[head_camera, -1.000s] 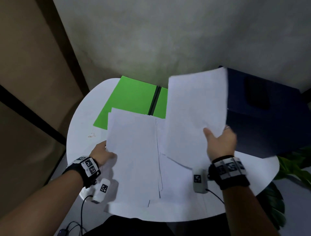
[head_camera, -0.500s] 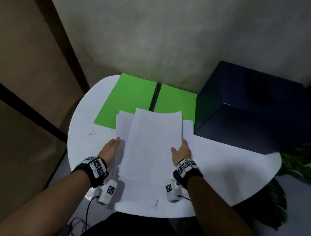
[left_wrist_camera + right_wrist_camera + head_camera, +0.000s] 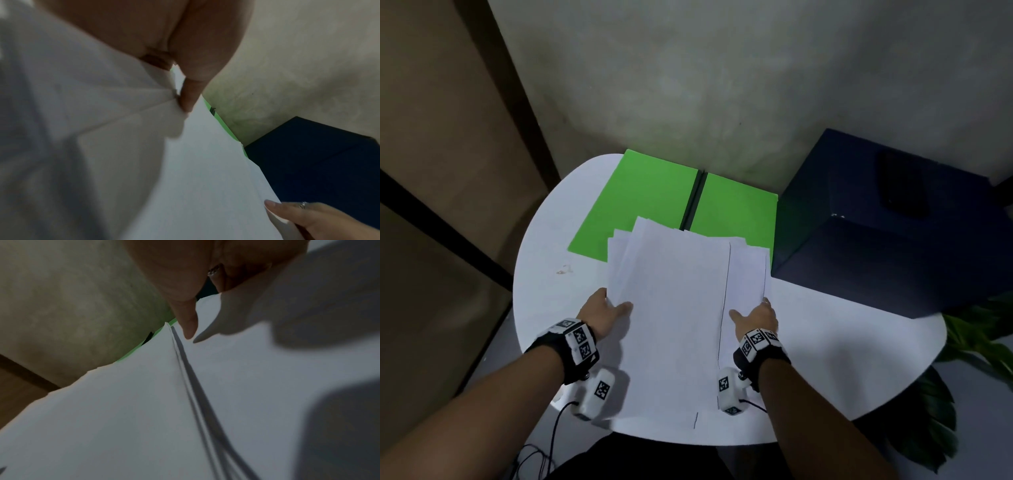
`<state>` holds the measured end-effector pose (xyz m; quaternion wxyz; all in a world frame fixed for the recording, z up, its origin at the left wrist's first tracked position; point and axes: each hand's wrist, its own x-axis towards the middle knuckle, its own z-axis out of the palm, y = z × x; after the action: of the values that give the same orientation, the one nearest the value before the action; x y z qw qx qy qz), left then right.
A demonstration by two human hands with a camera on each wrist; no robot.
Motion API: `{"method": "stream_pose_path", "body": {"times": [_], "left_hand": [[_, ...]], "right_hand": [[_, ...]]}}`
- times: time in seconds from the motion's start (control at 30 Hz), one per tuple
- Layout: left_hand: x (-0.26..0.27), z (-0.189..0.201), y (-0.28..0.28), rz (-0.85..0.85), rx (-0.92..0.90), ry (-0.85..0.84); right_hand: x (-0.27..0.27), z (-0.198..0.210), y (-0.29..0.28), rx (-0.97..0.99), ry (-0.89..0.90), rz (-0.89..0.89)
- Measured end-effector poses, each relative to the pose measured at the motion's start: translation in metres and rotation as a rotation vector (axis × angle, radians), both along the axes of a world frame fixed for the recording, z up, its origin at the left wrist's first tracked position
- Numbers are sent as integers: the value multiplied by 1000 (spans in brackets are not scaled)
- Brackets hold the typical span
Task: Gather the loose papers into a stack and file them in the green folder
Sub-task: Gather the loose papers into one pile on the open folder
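Several white papers (image 3: pixel 681 308) lie in a loose, fanned pile on the round white table (image 3: pixel 842 359), their far edges overlapping the open green folder (image 3: pixel 650 198). My left hand (image 3: pixel 606 311) holds the pile's left edge, thumb on top and fingers hidden beneath. My right hand (image 3: pixel 756 317) holds the right edge the same way, thumb lying on the top sheet. In the left wrist view my left thumb (image 3: pixel 191 91) presses down on the papers (image 3: pixel 195 178). The right wrist view shows my right thumb (image 3: pixel 188 321) on the papers (image 3: pixel 144 402), with a strip of green folder (image 3: pixel 131 355) beyond.
A dark blue box (image 3: pixel 893 233) stands at the table's right rear, close to the folder's right flap. A grey wall (image 3: pixel 722 85) runs behind the table. Green plant leaves (image 3: pixel 979 342) hang by the right rim. A small stain (image 3: pixel 563 269) marks the left side.
My right hand brought the raised sheet down onto the pile a second ago. Both hands have since moved in to the pile's side edges, and the sheets are drawn closer together.
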<state>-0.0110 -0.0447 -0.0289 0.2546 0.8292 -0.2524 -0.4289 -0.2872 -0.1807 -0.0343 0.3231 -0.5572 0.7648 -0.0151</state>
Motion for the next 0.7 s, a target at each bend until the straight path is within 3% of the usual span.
{"method": "stream_pose_path", "body": {"times": [0.07,0.2,0.37,0.53,0.6,0.7], "left_hand": [[-5,3,-2,-67,7,-80],[2,-8,7,-112,-17,-28],[0,-3,10,-51,-78,94],[-7,6,9,-33,-29,-34],[-4,6,10,-48,-77,-37],[4,8,13,-64,-87,-41]], "right_hand": [[1,2,-4,-8,-12,-25],[6,4,-8,33,69,-11],[7,6,-11,32,-96,-61],[8,19,-4,107,-278,-162],[8,31,-3,40,-319,-180],[3,77,-13,-228,-287,-136]]}}
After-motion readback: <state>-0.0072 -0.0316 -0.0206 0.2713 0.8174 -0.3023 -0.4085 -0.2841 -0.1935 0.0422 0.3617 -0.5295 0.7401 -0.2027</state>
